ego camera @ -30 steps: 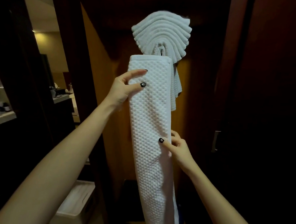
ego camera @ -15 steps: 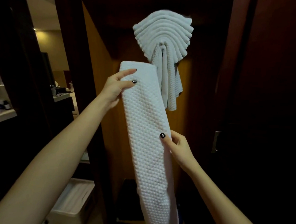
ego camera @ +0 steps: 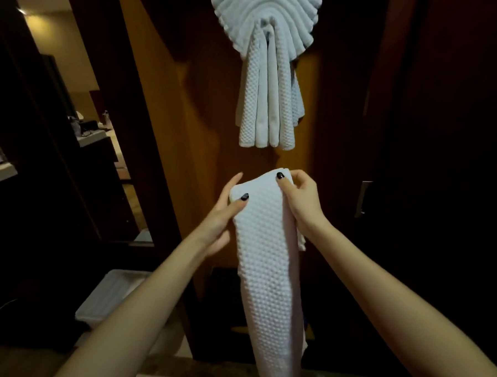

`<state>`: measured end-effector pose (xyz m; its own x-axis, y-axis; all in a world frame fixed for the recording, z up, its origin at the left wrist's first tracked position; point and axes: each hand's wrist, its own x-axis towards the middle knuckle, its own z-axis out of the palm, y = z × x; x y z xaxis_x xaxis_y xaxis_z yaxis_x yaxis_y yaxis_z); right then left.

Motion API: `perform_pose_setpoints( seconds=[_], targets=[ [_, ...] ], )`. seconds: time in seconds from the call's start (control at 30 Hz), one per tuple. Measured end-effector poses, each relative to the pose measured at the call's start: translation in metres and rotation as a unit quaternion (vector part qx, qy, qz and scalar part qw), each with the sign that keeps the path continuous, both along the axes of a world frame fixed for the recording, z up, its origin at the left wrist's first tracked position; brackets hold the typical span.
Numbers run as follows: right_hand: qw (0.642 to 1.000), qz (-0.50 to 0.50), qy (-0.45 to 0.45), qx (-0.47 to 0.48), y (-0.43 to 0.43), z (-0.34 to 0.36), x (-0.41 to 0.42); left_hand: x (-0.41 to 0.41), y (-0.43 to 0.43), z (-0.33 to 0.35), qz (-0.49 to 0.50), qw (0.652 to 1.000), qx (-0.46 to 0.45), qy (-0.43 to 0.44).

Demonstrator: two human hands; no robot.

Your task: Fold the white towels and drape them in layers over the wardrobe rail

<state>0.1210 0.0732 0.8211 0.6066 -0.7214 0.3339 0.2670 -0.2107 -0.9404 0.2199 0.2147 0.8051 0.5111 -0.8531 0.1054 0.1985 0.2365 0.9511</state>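
Note:
A long folded white waffle towel (ego camera: pixel 268 276) hangs down in front of me. My left hand (ego camera: pixel 221 215) pinches its upper left corner, thumb on the front. My right hand (ego camera: pixel 298 199) grips the upper right corner, fingers curled over the top edge. Above them, several white towels (ego camera: pixel 267 25) lie draped in fanned layers over the wardrobe rail, their ends (ego camera: pixel 268 114) hanging down. The rail itself is hidden under the towels. The held towel's top edge sits well below those hanging ends.
The open wardrobe has a brown wooden back panel (ego camera: pixel 203 157) and dark doors on both sides; a metal handle (ego camera: pixel 363 198) is on the right door. A white lidded bin (ego camera: pixel 112 299) stands on the floor at lower left. A room with a counter (ego camera: pixel 94 137) shows at left.
Both hands have brought the towel down from rail height to well below the hanging ends. My right hand moved from the towel's middle edge up to its top right corner.

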Motion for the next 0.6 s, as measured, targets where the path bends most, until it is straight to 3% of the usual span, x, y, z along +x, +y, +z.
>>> perform_pose_setpoints(
  seconds=[0.07, 0.2, 0.43, 0.53, 0.6],
  targets=[
    [1.0, -0.004, 0.012, -0.002, -0.002, -0.001, 0.0, -0.006, 0.001, -0.012, 0.011, 1.0, -0.01, -0.012],
    [0.999, 0.005, 0.033, -0.013, -0.009, 0.006, -0.007, -0.013, -0.003, -0.014, 0.035, 0.991, -0.011, -0.132],
    [0.982, 0.171, 0.084, -0.007, -0.03, 0.026, -0.034, -0.007, -0.015, 0.029, 0.098, 0.978, -0.056, -0.173],
    [0.989, 0.143, 0.039, -0.01, -0.03, 0.02, -0.042, -0.002, -0.02, 0.046, 0.095, 0.966, -0.046, -0.235],
    [0.993, 0.074, 0.02, -0.087, -0.027, 0.019, -0.046, -0.001, -0.022, 0.053, 0.113, 0.954, -0.044, -0.275]
  ],
)
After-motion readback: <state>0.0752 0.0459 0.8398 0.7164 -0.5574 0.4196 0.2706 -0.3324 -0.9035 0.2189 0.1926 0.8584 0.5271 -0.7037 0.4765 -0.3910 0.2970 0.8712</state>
